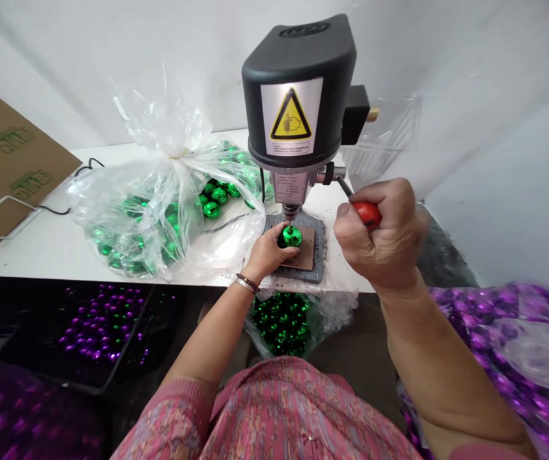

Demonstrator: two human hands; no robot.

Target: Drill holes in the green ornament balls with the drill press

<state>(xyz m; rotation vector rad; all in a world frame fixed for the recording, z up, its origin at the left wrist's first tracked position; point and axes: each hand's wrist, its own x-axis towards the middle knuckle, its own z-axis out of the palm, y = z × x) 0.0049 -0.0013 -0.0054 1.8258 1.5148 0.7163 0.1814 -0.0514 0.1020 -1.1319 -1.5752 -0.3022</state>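
Observation:
A shiny green ball [293, 237] sits on a brown board [306, 250] over the grey base of a small drill press [298, 70]. My left hand [270, 251] closes around the ball, with thumb and fingers at its sides. The drill bit [290, 223] comes down onto the top of the ball; whether it is inside the ball I cannot tell. My right hand [383, 236] is wrapped round the red knob [367, 216] of the press's feed lever, to the right of the press.
A clear plastic bag [173, 185] of green balls lies on the white table [39, 249]. Below the table edge hangs a bag of green balls [281, 322]. Purple balls [533, 345] in plastic fill the lower right. A cardboard box [11, 153] stands at left.

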